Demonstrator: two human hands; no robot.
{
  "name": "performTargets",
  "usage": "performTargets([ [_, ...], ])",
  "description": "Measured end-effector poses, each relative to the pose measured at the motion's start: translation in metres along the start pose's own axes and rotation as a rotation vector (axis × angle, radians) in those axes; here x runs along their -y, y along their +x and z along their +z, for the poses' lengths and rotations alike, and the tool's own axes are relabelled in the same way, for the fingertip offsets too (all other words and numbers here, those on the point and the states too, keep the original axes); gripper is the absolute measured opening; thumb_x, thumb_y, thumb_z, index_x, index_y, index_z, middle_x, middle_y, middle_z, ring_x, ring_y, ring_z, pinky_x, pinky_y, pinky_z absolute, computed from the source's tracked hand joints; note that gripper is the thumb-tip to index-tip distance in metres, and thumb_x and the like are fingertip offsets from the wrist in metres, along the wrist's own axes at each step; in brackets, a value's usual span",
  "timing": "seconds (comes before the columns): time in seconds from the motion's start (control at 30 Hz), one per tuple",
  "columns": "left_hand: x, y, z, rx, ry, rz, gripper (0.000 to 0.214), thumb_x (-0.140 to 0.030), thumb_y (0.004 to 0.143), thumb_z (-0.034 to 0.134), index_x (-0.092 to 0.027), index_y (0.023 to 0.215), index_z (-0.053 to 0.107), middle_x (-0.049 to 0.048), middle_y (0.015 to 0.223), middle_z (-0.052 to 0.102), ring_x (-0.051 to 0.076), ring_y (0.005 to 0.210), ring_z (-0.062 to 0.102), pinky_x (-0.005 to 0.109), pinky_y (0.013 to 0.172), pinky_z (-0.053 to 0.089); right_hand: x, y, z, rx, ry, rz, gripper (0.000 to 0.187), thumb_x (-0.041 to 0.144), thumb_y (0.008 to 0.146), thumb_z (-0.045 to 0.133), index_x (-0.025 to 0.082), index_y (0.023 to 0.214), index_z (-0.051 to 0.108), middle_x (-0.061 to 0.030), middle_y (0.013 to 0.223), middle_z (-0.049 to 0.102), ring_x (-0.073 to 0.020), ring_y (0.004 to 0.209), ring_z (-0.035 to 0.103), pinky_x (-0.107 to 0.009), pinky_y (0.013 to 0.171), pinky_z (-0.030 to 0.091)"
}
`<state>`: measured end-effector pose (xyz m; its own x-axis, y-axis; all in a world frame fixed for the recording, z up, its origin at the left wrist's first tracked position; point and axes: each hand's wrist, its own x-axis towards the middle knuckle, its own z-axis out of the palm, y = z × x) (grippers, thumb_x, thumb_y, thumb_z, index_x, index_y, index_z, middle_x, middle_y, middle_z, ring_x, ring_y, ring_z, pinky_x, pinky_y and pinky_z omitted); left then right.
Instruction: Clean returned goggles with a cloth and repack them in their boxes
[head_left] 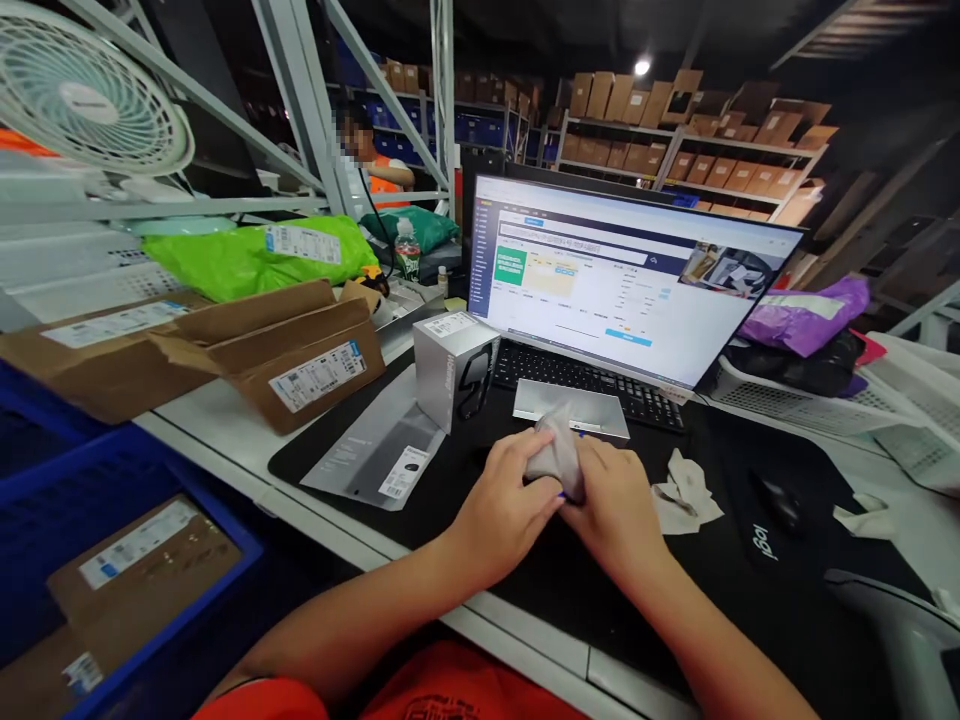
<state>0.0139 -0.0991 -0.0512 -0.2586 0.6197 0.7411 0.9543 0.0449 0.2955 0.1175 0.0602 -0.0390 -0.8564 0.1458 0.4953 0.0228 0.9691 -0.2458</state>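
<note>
Both hands meet over the black desk mat [570, 560], just in front of the keyboard. My left hand [506, 495] closes its fingers on a small item in thin whitish wrapping [556, 450]. From the other side, my right hand [611, 490] grips the same wrapped item, and its contents are hidden. Behind them lies a flat silver box piece [574, 405]. To the left a silver product box [450, 370] with a dark picture stands upright, and a grey translucent sleeve [382, 450] with a barcode label lies against it.
A monitor [600, 280] and black keyboard [637, 400] stand behind. Crumpled paper [686, 495], a mouse [778, 500] and a scanner [900, 620] lie right. Left are opened cartons [277, 350] and a blue crate [240, 570]. Another person [386, 175] is in the background.
</note>
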Motion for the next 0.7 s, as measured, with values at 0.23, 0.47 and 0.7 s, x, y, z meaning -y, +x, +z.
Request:
performTargets([
  [0.23, 0.016, -0.015, -0.005, 0.028, -0.107, -0.035, 0.033, -0.022, 0.096, 0.057, -0.019, 0.129, 0.057, 0.0181, 0.152, 0.042, 0.028, 0.138, 0.047, 0.049, 0.112, 0.046, -0.016, 0.005, -0.02, -0.351, 0.063, 0.158, 0.047, 0.019, 0.069, 0.069, 0.02, 0.115, 0.064, -0.0097, 0.107, 0.073, -0.0291, 0.096, 0.068, -0.041, 0.085, 0.055],
  [0.47, 0.041, -0.043, -0.001, 0.314, 0.209, -0.096, 0.032, -0.014, 0.074, 0.08, -0.016, 0.101, 0.065, 0.0154, 0.127, 0.061, 0.035, 0.12, 0.057, 0.058, 0.106, 0.049, -0.035, 0.007, -0.041, -0.442, 0.871, 0.394, 0.056, 0.031, 0.064, 0.081, 0.026, 0.115, 0.058, 0.0003, 0.093, 0.067, -0.0183, 0.078, 0.065, -0.029, 0.067, 0.053],
  [0.7, 0.025, -0.072, 0.015, 0.0, 0.064, -0.02, 0.021, -0.01, 0.09, 0.057, -0.021, 0.103, 0.069, 0.0121, 0.133, 0.043, 0.028, 0.124, 0.049, 0.048, 0.101, 0.055, 0.007, 0.009, -0.003, 0.024, 0.643, 0.071, 0.063, 0.019, 0.064, 0.071, 0.025, 0.123, 0.053, -0.0054, 0.114, 0.068, -0.0219, 0.095, 0.068, -0.031, 0.079, 0.054],
])
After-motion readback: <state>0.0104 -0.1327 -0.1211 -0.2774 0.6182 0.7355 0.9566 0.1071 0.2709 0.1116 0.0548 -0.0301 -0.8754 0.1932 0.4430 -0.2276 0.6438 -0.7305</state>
